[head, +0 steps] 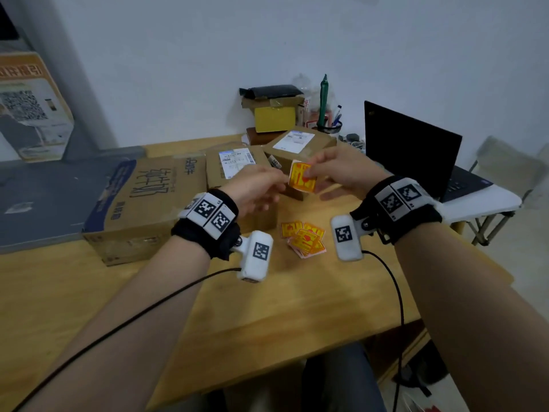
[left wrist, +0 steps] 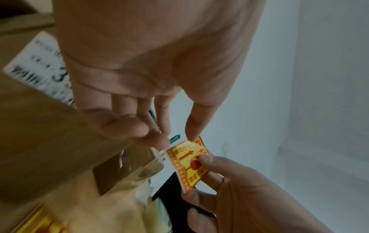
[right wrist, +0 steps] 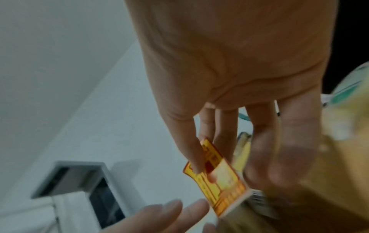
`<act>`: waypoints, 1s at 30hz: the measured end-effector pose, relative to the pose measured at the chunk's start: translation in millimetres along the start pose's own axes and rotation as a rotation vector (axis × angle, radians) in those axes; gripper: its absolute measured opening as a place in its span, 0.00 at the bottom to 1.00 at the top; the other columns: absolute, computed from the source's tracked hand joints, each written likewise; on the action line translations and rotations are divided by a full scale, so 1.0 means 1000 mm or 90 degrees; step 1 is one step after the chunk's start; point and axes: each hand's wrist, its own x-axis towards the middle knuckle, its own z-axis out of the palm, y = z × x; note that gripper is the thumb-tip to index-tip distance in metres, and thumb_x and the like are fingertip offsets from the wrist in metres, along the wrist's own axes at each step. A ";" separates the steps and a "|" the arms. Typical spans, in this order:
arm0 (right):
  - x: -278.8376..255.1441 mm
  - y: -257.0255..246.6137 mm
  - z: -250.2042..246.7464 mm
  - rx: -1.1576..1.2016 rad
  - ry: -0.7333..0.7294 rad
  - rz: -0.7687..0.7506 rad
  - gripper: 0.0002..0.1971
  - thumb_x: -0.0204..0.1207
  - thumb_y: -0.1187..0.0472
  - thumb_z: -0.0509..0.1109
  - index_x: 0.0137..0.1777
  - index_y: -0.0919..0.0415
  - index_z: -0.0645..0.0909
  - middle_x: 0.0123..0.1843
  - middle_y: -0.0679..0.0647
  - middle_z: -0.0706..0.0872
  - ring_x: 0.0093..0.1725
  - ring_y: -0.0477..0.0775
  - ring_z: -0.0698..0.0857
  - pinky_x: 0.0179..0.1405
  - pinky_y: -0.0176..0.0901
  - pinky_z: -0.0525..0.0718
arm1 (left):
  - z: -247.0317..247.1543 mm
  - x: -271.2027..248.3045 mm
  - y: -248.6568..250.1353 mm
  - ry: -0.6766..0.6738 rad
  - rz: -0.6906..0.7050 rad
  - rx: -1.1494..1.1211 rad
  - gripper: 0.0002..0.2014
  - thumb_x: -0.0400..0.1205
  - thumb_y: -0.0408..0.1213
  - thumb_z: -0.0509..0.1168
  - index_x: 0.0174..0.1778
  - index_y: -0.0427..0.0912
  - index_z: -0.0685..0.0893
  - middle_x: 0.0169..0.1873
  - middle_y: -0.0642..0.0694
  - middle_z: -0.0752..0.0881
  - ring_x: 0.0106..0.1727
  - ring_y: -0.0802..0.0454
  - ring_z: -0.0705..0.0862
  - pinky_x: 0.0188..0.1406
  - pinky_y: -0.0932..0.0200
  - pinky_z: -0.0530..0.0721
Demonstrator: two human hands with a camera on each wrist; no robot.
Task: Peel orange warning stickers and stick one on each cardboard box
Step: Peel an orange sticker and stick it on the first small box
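Observation:
My right hand (head: 310, 173) pinches one orange warning sticker (head: 300, 177) on its white backing, thumb on the printed face (right wrist: 192, 164), held in the air over the boxes. My left hand (head: 274, 181) reaches in from the left. Its thumb tip and fingertips (left wrist: 191, 135) sit at the sticker's (left wrist: 187, 162) upper corner and edge without closing on it. A pile of several orange stickers (head: 304, 237) lies on the wooden table (head: 267, 307). Three cardboard boxes stand behind: a large printed one (head: 145, 203), a middle one (head: 234, 168) and a right one (head: 300, 145), both with white shipping labels.
An open black laptop (head: 416, 150) stands at the right on a white side table. Behind the boxes are a yellow box (head: 274, 117), a black pouch and a pen cup (head: 328, 126). Cables trail from both wrist cameras across the table's near part.

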 end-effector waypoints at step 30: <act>0.098 -0.057 0.072 0.114 0.062 -0.314 0.03 0.77 0.63 0.78 0.47 0.60 0.93 0.29 0.48 0.87 0.21 0.38 0.78 0.20 0.27 0.71 | -0.086 0.077 0.009 0.299 0.255 -0.098 0.06 0.80 0.38 0.73 0.37 0.44 0.91 0.30 0.53 0.90 0.19 0.58 0.73 0.15 0.69 0.68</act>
